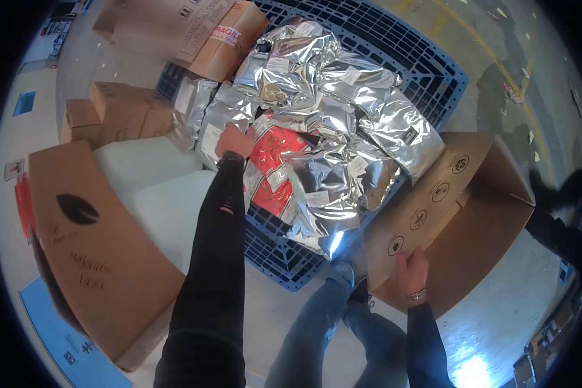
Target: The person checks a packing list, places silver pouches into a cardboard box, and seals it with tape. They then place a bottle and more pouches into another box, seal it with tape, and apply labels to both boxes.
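Observation:
My left hand (237, 141), fingers curled, grips the edge of a silver foil bag (229, 107) on the left of a pile. Beside it lies a red printed packet (275, 152), partly covered by other shiny bags. The pile of silver bags (343, 116) rests on a blue plastic pallet (427, 55), and several carry white labels. My right hand (412, 270) is closed on the upper edge of an open cardboard box (433, 213), with the thumb visible near its printed symbols. The box's inside shows bare cardboard where I can see it.
At left stands a big open carton (103, 252) with handwriting, holding pale white bags (152, 165). Behind it are smaller brown boxes (126, 113). A carton with a "fragile" label (225, 35) sits at the pallet's far-left corner. A person's dark sleeve (559, 233) shows at right.

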Demonstrator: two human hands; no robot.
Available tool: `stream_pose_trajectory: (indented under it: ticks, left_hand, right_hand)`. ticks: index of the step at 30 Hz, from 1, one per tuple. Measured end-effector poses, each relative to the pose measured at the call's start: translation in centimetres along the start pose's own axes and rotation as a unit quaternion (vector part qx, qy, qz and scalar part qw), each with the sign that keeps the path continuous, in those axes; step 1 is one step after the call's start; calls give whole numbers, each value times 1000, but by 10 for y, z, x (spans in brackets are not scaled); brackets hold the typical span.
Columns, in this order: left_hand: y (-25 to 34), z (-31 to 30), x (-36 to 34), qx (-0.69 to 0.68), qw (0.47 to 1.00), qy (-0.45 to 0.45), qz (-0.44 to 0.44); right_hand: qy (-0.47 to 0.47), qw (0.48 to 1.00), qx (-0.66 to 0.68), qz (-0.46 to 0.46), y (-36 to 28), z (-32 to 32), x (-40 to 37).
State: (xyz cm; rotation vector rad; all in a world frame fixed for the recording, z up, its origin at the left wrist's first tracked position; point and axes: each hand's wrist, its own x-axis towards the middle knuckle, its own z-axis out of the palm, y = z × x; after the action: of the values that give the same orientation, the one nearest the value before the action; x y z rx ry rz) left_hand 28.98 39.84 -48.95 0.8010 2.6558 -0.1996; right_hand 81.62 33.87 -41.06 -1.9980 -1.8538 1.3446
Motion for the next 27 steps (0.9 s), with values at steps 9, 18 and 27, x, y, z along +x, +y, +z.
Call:
stream_pose_trajectory:
  ticks: [9, 18, 27]
  left_hand:
    - [-14, 3, 21, 98, 990, 70, 80]
    - [-35, -115, -87, -23, 933, 158, 322]
    - [129, -220, -376, -17, 752, -52, 657]
  right_hand:
    - [-32, 993, -97, 67, 10, -7, 19]
    - [-6, 980, -111, 163, -37, -48, 28]
    - [-362, 741, 489, 285, -157, -222, -18]
